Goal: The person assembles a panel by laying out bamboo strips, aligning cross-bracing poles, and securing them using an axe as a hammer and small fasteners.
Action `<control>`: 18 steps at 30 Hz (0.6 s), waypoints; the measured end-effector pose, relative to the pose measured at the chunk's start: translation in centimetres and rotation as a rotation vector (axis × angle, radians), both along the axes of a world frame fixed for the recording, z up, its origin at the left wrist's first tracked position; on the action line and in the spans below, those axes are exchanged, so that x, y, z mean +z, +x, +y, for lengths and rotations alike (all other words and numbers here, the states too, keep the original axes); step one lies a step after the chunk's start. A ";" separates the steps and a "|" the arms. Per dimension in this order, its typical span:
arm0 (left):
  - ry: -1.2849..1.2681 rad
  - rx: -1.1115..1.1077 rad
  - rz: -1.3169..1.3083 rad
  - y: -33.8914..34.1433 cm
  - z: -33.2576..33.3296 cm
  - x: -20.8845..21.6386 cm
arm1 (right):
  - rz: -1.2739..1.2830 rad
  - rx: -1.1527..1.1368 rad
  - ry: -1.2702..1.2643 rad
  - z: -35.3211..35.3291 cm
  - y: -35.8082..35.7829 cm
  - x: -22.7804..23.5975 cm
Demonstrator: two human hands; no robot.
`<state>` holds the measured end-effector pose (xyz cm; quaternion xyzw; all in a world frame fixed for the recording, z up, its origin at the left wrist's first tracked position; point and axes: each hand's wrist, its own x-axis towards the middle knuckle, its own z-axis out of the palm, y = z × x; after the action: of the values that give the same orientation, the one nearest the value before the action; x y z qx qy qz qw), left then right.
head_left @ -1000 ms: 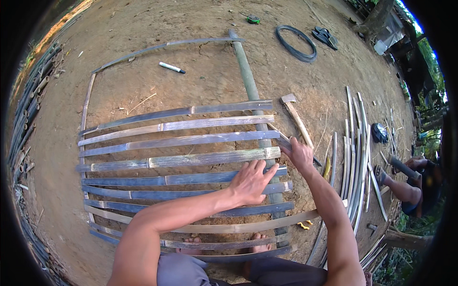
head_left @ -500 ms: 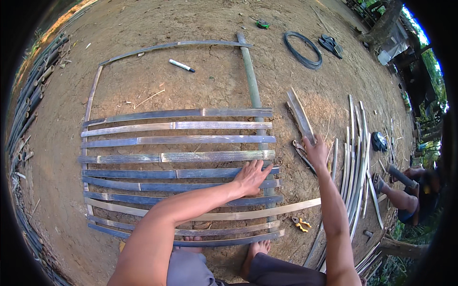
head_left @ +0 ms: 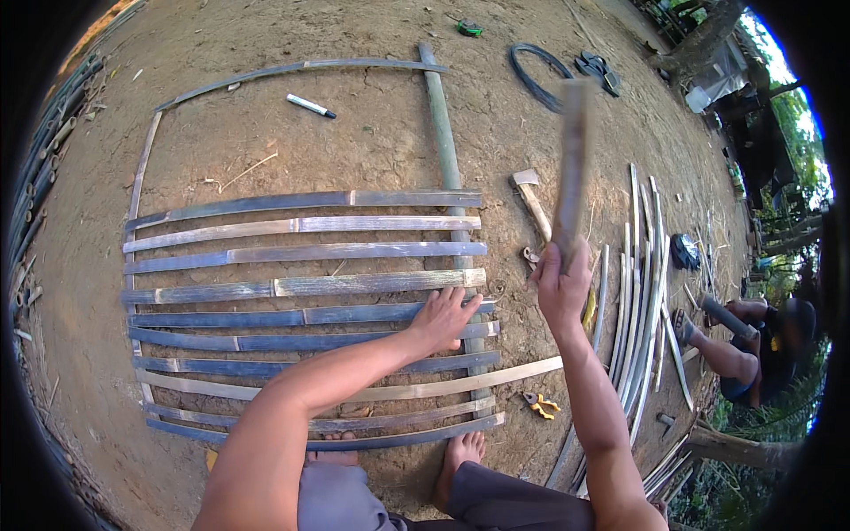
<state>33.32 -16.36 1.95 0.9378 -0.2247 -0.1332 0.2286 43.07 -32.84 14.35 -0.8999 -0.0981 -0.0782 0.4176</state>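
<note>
My right hand (head_left: pixel 564 288) is closed around one end of a split bamboo piece (head_left: pixel 573 168), held raised and blurred by motion. My left hand (head_left: pixel 445 319) lies with fingers stretched out on the dark bamboo slats (head_left: pixel 363 317), near where they cross a round pole (head_left: pixel 445 133). Several slats lie side by side across the pole and a thin bamboo strip (head_left: pixel 144 168) on the left. A hatchet (head_left: pixel 534 203) with a wooden handle rests on the dirt beside the raised piece, its lower end partly hidden by my right hand.
Yellow-handled pliers (head_left: pixel 542 405) lie right of the slats. Long bamboo strips (head_left: pixel 651 292) are spread farther right, near a seated person (head_left: pixel 739 354). A marker (head_left: pixel 311 106), a green tape measure (head_left: pixel 469 28), coiled wire (head_left: pixel 522 75) and sandals (head_left: pixel 598 73) lie beyond. Bamboo poles (head_left: pixel 53 150) line the left.
My right hand has lifted the bamboo piece from low over the ground, uncovering the hatchet. My left hand stays on the slats. The whole view has shifted slightly.
</note>
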 end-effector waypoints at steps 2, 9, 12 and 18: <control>-0.007 0.002 -0.008 0.1 -0.7 -0.5 | -0.134 0.084 -0.139 -2.2 -0.3 -3.4; -0.035 0.067 -0.132 1.6 2.9 0.7 | 0.588 0.029 -0.226 -7.2 -3.3 -5.6; 0.004 0.243 -0.215 7.5 6.9 2.2 | 0.705 0.057 -0.436 -11.5 -5.6 -5.5; -0.001 0.569 -0.090 17.1 15.2 -2.3 | -0.086 0.018 -0.661 -12.3 4.4 -8.4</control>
<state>50.44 -1.11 -0.37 0.9680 0.0375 -0.0220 0.2473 47.48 -45.19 5.90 -0.9817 -0.1435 -0.0764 0.0993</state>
